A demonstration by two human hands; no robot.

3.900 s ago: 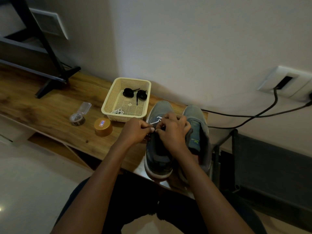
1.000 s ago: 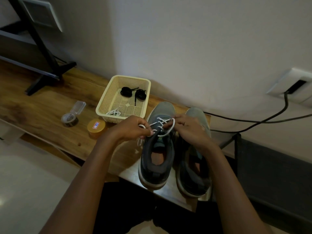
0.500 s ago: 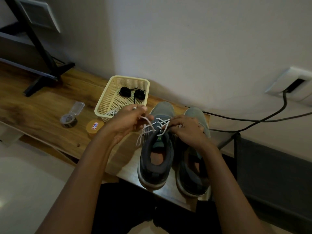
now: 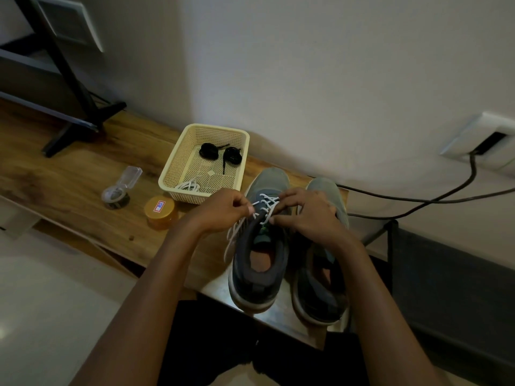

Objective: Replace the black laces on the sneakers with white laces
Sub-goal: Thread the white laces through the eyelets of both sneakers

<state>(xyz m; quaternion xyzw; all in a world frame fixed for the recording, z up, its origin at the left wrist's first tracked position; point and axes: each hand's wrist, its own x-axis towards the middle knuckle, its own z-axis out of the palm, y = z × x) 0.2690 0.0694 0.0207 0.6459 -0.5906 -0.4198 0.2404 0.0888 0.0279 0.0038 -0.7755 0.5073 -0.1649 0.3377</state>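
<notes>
My left hand [image 4: 223, 210] pinches the white lace [image 4: 265, 202] taut, likely to seat it; my right hand [image 4: 309, 215] pinches its crossing on the sneaker [image 4: 257, 285] directly beneath both hands. Removed black laces [image 4: 207, 150] lie beyond them.

Just the one cam here, worn on the head and wide-angle, looking forward and steeply down over both forearms at the near edge of the table [image 4: 69, 174]. The left hand [image 4: 223, 210] and right hand [image 4: 309, 215] sit about dead centre, close in, right on the sneakers [image 4: 259, 285]. It faces the wall [image 4: 334, 79], which fills the top half, with the basket [image 4: 172, 174] just past the hands and the floor [image 4: 41, 302] lower left.
</notes>
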